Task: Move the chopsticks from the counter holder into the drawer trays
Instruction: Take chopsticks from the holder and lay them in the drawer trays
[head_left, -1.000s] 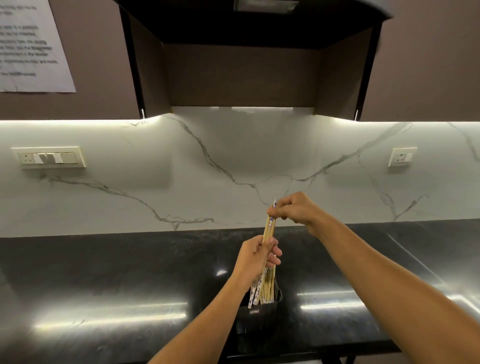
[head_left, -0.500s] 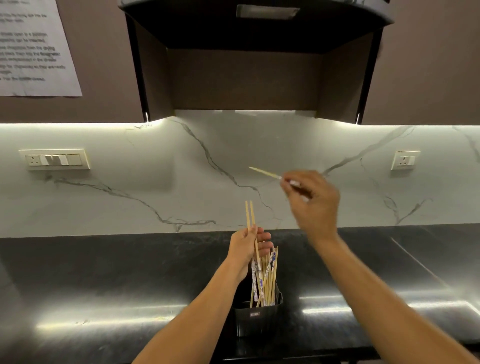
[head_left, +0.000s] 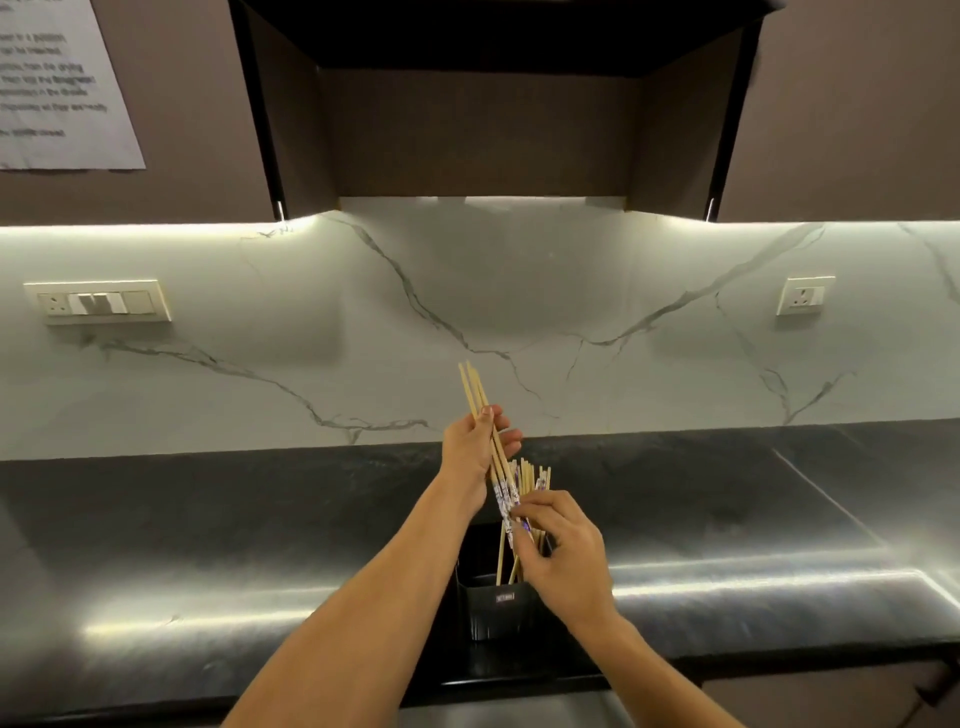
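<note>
A few chopsticks (head_left: 479, 402) are held upright in the left grip (head_left: 467, 449), whose fingers are curled around them, just above the black holder (head_left: 498, 608) on the bench (head_left: 208, 519). The right grip (head_left: 566, 561) is pinched on their patterned lower ends, at the holder's mouth. Several other chopsticks (head_left: 531, 475) are left standing inside the holder. No drawer or tray is seen. It is judged that the task is early: gathering is under way, and nothing is yet placed.

Left hand (head_left: 470, 447) grips chopsticks (head_left: 480, 410); right hand (head_left: 563, 566) pinches patterned ends above black holder (head_left: 498, 608).
</note>
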